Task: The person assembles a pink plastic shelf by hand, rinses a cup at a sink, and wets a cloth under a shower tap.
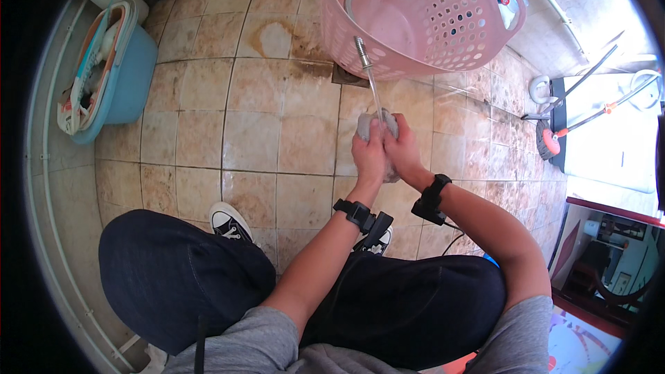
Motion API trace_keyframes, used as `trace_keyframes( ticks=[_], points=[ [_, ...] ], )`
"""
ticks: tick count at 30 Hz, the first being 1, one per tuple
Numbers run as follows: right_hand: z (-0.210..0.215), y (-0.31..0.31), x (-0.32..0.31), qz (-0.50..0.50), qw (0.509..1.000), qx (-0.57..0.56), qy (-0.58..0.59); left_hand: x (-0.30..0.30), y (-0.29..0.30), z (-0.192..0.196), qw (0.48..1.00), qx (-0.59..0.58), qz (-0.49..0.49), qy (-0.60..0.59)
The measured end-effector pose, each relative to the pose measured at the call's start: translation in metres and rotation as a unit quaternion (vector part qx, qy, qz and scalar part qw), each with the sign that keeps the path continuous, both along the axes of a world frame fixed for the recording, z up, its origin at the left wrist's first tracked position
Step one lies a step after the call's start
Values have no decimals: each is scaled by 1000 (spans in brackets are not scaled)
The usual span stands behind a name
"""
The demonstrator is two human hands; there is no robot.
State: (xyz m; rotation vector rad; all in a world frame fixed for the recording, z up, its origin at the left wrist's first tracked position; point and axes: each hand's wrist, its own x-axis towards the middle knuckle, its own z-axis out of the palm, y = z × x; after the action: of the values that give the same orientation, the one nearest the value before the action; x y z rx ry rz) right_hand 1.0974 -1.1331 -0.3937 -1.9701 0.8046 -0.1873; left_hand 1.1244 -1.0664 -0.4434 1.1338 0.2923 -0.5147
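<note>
Head camera view, looking down: we see a left hand (372,149) and a right hand (404,144) pressed together, thumbs side by side, closed around a wet-looking grey cloth (364,127). The bunched cloth is held above the tiled floor (249,135), right of its middle, with part of it hanging below the hands. A clear stream of water (376,93) falls onto it from a metal spout (363,52). Behind, toward the floor's far edge, stands a pink perforated basket (331,7). Near the floor's far left corner is a light blue tub (131,90); by its right edge, a brush (544,140) with an orange head.

We judge the rinsing to be partway along: the cloth is under the flow, while shutting off the water and setting the cloth down are not yet done. Fingers hide much of it, so we cannot tell how clean it is.
</note>
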Motion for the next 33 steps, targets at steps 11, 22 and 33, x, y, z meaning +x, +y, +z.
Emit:
trace_keyframes(
  ticks=[11,22,33],
  points=[
    [9,-5,0,71,993,-94,7,-8,3,22,999,-32,30,24],
    [23,-4,5,64,994,-83,24,-7,6,23,996,-41,-7,74],
    [42,-4,7,64,990,-124,15,-8,6,44,962,-206,39,177]
  ],
)
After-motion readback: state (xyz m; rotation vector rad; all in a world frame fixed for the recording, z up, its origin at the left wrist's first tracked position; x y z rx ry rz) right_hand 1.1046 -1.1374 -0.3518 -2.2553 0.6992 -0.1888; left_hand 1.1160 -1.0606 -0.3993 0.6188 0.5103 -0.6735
